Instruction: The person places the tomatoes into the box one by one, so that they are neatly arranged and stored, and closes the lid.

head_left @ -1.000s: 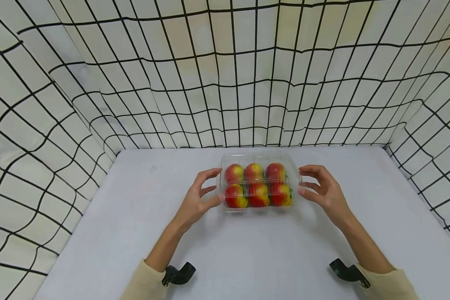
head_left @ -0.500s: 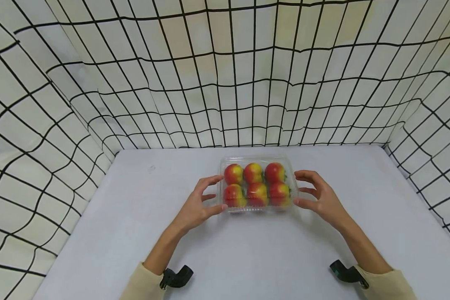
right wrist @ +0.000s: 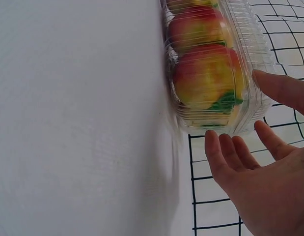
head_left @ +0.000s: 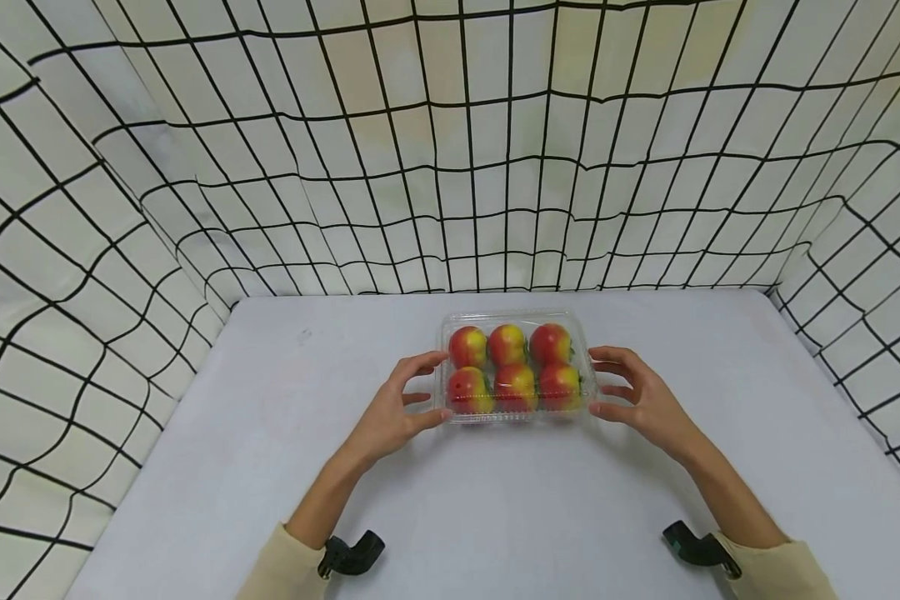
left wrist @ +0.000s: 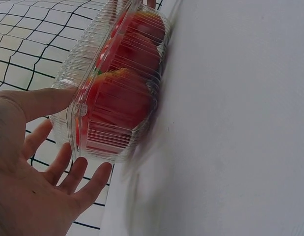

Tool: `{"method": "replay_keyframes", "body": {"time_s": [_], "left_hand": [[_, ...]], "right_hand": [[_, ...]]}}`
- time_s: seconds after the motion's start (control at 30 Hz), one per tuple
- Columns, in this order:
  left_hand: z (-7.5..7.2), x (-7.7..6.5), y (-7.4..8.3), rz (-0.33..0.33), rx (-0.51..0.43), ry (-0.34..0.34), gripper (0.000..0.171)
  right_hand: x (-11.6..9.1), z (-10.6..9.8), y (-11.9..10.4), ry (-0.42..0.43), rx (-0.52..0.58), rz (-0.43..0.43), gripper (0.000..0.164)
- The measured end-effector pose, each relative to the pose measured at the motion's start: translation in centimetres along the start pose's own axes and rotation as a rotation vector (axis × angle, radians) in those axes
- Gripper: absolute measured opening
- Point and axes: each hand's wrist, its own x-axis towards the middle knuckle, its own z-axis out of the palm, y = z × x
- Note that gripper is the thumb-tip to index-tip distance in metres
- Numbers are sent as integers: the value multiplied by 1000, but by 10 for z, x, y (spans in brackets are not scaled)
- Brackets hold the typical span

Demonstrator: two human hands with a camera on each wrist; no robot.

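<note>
A clear plastic clamshell box (head_left: 516, 422) lies on the table with its lid down. Inside sit several red-and-yellow fruits (head_left: 507, 343) in two rows; one shows a green leaf (right wrist: 226, 102) in the right wrist view. My left hand (head_left: 387, 415) is at the box's left end, thumb at the front corner and index fingertip beside the rim. At the opposite end is my right hand (head_left: 648, 406), its thumb (right wrist: 279, 88) against the rim. The other fingers of both hands are spread loosely around the ends, not wrapped round the box.
A white table (head_left: 510, 517) spreads under the box and arms. Black netting (head_left: 465, 167) over pale walls surrounds its back and sides. A black wrist mount (head_left: 354, 554) sits at the left cuff, another mount (head_left: 693, 546) at the right.
The box's lid has come down flat, where it stood partly raised a second ago. Both hands have lowered slightly toward the front, and the right hand has shifted a little inward.
</note>
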Motion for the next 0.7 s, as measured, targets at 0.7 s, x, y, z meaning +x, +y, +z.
{"method": "replay_keyframes", "body": {"time_s": [0.7], "left_hand": [[0,-6,-3,-169,-27,8,70]], "right_hand": [[-10,2,4,-53,30,97,57]]}}
